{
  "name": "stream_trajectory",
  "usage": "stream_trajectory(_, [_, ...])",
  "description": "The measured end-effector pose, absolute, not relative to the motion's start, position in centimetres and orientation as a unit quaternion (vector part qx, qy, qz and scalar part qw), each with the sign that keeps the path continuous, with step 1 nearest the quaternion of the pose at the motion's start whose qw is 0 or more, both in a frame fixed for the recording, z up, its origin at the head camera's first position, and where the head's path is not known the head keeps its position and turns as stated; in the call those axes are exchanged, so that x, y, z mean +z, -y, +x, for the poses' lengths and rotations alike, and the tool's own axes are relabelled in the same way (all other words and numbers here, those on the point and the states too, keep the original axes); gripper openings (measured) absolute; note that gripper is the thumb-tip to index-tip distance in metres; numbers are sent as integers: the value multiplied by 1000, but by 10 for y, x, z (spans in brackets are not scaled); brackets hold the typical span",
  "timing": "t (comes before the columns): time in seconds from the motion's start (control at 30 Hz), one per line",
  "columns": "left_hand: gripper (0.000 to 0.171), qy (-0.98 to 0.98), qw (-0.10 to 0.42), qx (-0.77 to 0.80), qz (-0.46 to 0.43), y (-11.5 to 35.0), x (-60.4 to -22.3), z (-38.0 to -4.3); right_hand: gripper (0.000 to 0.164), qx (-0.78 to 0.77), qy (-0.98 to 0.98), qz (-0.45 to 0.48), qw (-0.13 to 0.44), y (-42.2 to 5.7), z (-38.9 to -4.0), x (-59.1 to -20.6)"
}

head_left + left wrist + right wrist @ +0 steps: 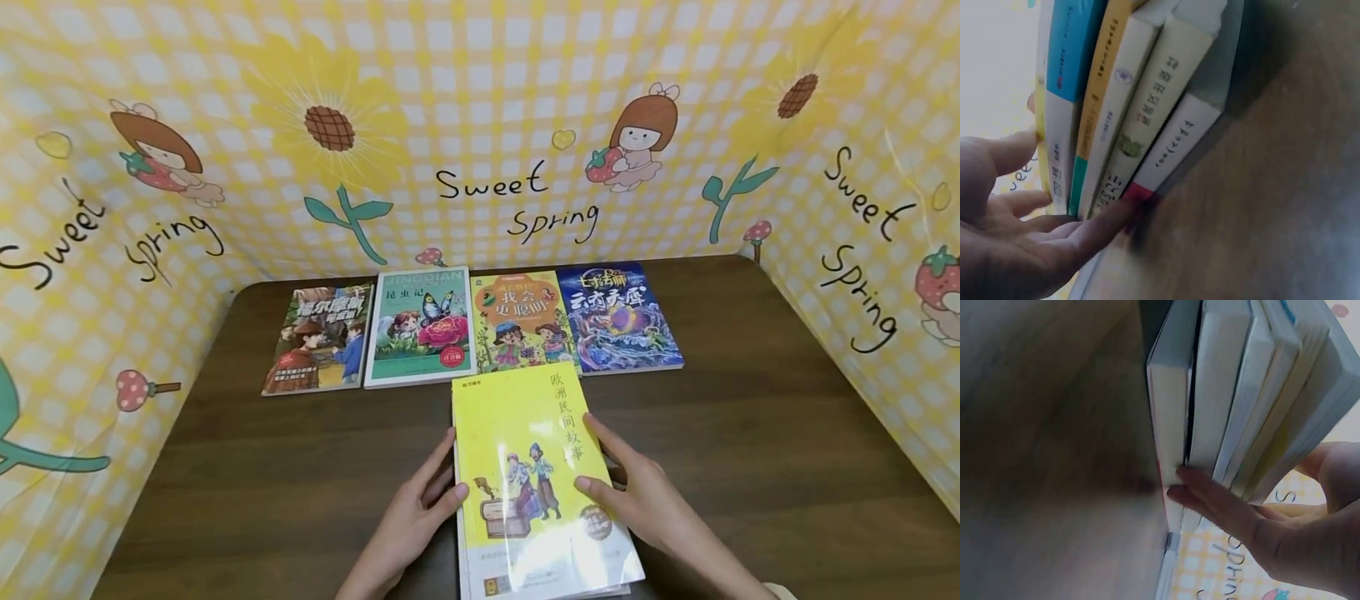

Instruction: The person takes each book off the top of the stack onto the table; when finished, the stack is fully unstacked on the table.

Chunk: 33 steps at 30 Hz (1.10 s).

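A stack of several books lies in front of me on the dark wooden table, a yellow storybook (pixel 517 442) on top. My left hand (pixel 408 508) is at the stack's left side, thumb at the yellow cover's edge. In the left wrist view its fairly straight fingers (pixel 1107 222) press along the spines (pixel 1147 103) down to the bottom book. On the opposite side my right hand (pixel 645 496) lays its thumb on the cover. Its extended fingers (pixel 1219 503) touch the page edges (pixel 1216 387) in the right wrist view. The books sit slightly out of line with each other.
Along the back, side by side, lie a detective-style book (pixel 318 342), a green butterfly book (pixel 420 325), an orange children's book (pixel 521 312) and a blue book (pixel 622 317). A yellow checked cloth (pixel 480 100) stands behind and at both sides of the table (pixel 300 475).
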<state>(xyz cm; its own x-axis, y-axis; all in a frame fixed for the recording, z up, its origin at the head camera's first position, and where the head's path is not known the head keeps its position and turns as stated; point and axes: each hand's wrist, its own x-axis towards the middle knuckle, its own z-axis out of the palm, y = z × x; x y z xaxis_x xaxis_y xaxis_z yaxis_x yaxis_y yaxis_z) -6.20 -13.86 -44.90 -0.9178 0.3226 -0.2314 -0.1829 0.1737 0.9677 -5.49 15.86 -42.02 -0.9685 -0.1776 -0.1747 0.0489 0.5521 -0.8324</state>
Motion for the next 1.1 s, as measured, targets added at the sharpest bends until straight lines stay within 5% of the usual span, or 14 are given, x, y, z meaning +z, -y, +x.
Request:
stream_trajectory(0.47, [67, -761, 173, 625, 29, 150, -446, -58, 71, -556, -812, -73, 161, -173, -80, -422])
stream_trajectory(1.1, [65, -737, 169, 652, 64, 144, -448, -68, 76, -626, -758, 111, 147, -252, -75, -407])
